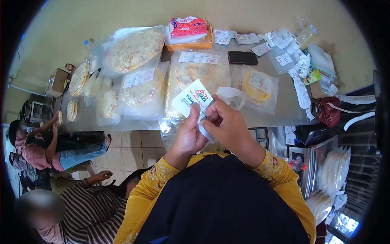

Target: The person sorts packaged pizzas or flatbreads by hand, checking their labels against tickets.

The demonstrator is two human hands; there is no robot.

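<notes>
A: What've you got?
B: Label [190, 99], above the table [280, 116] edge; my left hand [190, 132] pinches its lower edge, right hand [227, 124] pinches the backing strip [228, 94]; thin, floppy, prob. sticky; grip by corners.
A: Around it?
B: Bagged pizzas [201, 77] just below, phone [242, 57], label scraps [298, 87], red bag [327, 110]; ppl sitting to my left.

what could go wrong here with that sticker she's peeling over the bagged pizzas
1. The tuna label is pinched between left hand and right hand while its backing strip curls loose; it may fold and stick to itself.
2. The bagged pizzas overlap, so it could land crooked or on the wrong bag.
</notes>
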